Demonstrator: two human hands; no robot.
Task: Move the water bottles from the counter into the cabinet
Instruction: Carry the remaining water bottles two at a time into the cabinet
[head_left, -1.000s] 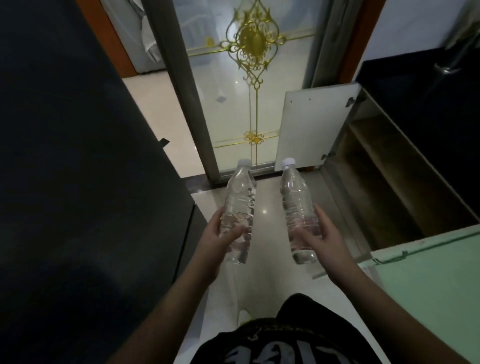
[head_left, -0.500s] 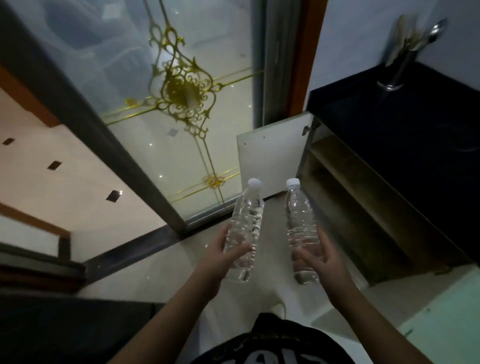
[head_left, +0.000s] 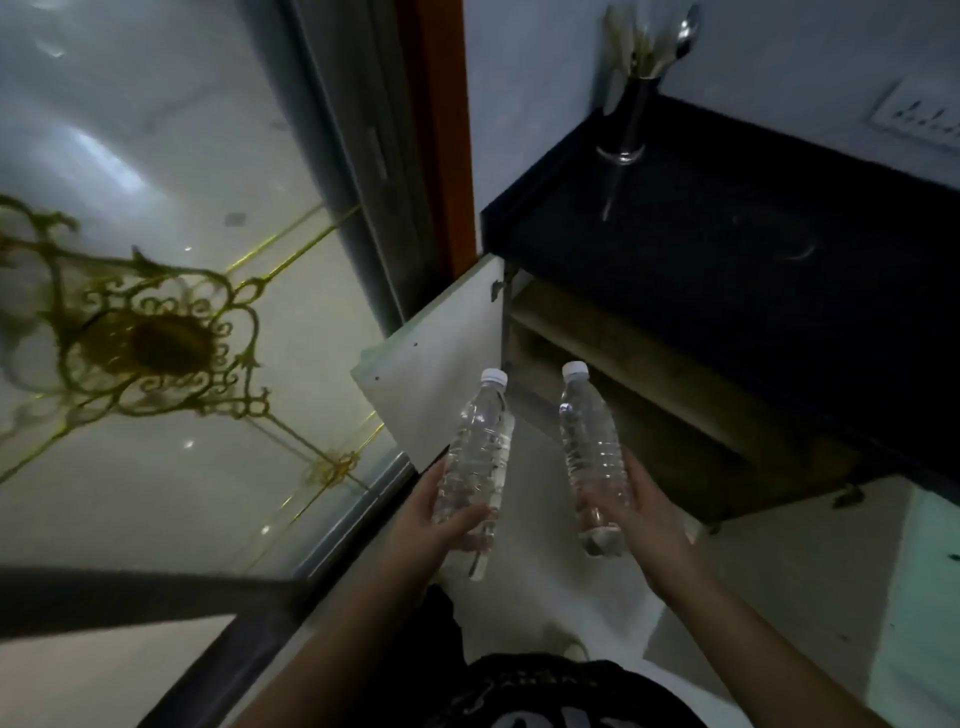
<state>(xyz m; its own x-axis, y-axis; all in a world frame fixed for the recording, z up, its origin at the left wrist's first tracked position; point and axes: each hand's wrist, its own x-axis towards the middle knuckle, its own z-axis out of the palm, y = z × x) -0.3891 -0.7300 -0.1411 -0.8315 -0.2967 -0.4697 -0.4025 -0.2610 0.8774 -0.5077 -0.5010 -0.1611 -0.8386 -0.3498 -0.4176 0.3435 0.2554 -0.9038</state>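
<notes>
Pale floor tiles (head_left: 810, 577) are lying under both hands: the left hand (head_left: 415, 525) and right hand (head_left: 647, 519) are each wrapping their fingers round a water bottle (head_left: 475, 457) (head_left: 592, 452), caps up, likely for setting down upright. Beyond, the cabinet (head_left: 623, 384) is standing open under the dark worktop (head_left: 727, 249), its door (head_left: 436, 374) swung aside for them.

The cabinet (head_left: 649, 415) mouth at centre right gapes open, its white door (head_left: 441, 374) swung left. The dark counter (head_left: 753, 249) overhangs it; a shelf (head_left: 623, 353) divides the space inside.

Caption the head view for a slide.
Left hand and right hand each grip a capped water bottle before the open cabinet.
</notes>
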